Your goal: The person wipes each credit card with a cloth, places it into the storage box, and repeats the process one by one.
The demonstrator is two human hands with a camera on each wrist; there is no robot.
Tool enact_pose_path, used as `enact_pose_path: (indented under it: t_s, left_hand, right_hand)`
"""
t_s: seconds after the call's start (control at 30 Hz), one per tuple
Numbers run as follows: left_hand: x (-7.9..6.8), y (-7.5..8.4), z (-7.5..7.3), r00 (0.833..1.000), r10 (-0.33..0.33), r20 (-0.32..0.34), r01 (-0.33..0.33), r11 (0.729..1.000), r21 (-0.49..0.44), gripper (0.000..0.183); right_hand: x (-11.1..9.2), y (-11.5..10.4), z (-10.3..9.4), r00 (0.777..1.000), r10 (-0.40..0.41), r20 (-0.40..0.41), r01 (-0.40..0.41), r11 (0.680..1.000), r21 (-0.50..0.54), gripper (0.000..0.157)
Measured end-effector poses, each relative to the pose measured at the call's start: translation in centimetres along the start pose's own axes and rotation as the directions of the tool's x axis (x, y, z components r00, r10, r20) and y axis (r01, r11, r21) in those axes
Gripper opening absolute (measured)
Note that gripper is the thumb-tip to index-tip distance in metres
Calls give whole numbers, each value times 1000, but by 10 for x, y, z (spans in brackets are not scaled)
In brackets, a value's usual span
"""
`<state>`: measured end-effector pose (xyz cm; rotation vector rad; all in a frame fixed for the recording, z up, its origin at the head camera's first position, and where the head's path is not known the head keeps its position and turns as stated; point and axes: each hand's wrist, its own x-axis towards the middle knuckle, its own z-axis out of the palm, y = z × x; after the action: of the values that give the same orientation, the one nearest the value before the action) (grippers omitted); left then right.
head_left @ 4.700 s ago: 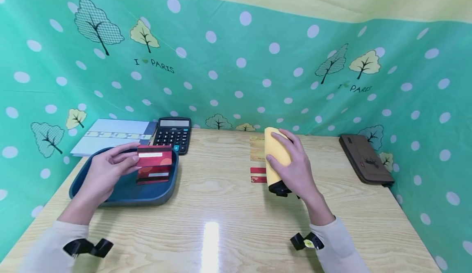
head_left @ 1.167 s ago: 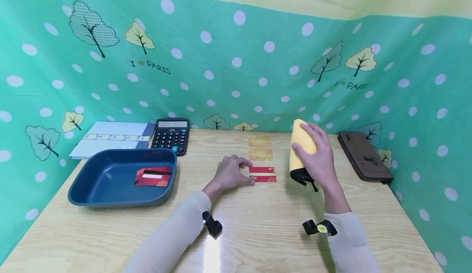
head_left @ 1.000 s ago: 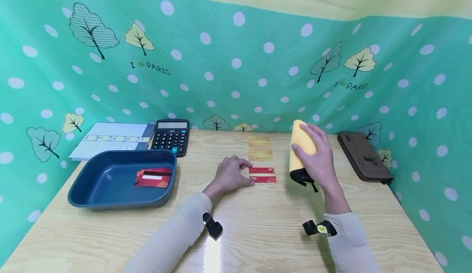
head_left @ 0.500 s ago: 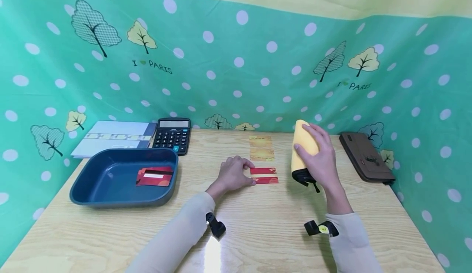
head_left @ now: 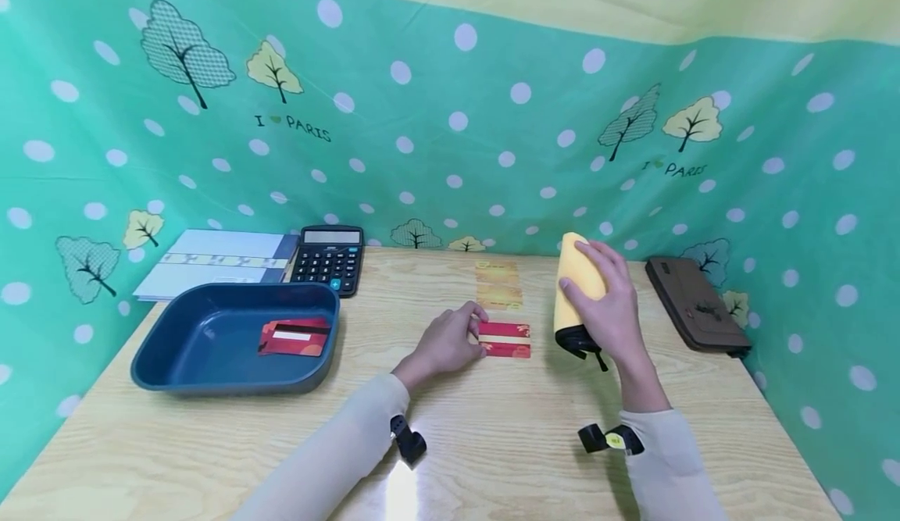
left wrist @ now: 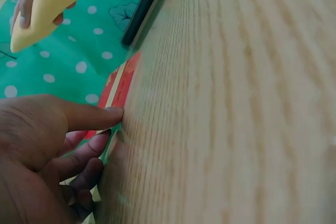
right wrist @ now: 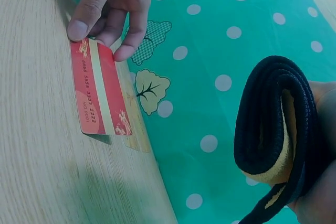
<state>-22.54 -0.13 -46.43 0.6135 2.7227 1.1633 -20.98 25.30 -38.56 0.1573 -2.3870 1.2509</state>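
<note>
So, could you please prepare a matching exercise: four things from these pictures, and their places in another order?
1. yellow roll
2. calculator
3. brown case
4. cream-striped red card

A. pinched by the left hand
B. on the table's right side
C. gripped by the right hand
D. behind the blue tray

Pairs: 1-C; 2-D; 3-B; 4-A

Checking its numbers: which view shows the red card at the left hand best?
Right wrist: the red card shows large, its digits visible. Head shows it small; left wrist, aslant, partly behind the left hand.
</note>
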Motion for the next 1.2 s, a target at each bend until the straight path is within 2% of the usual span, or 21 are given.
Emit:
enact_pose_path:
  t_s: [0.1,0.23,0.33,0.43,0.57,0.77,0.93,1.03,1.2]
  left_hand:
    - [-3,-4,-1,999,34,-18,-34,998,-45,43]
    - [-6,-7,-5,998,42,-36,-48,983,-175,41]
    - [-8,-6,-10,999,16,-44,-27,958,-285,41]
    - [-12,-3,-20,998,-17,-65,-10,920,-393,42]
    - [-18,2,-39,991,-43,-131,-26,877,-480,42]
    - [-27,4,-66,977,-61,-204,-54,856,-514,47]
    - [-36,6,-82,969,-58,-242,-68,873,-483,45]
    - [-39,5,-87,959,-48,-278,-91,880,-466,44]
    - [-41,3,-91,944,-52,-325,-125,857,-501,46]
  right_hand:
    - [-1,-1,2,1000,-4,-1,4,1000,1,59]
    - [-1,-1,3,1000,-10,-6,10,1000,4,60]
    - [-1,-1,3,1000,-13,1,13,1000,2,60]
    - [-2,-1,3,1000,-13,3,13,1000,6,60]
    - [-3,-4,4,1000,-13,3,13,1000,13,60]
    - [-5,-11,7,999,-31,21,31,999,18,61]
    - [-8,-18,13,998,-53,42,52,998,30,61]
    - [-11,-22,18,996,-68,58,66,997,35,60]
    - [-14,-28,28,991,-111,73,109,994,32,59]
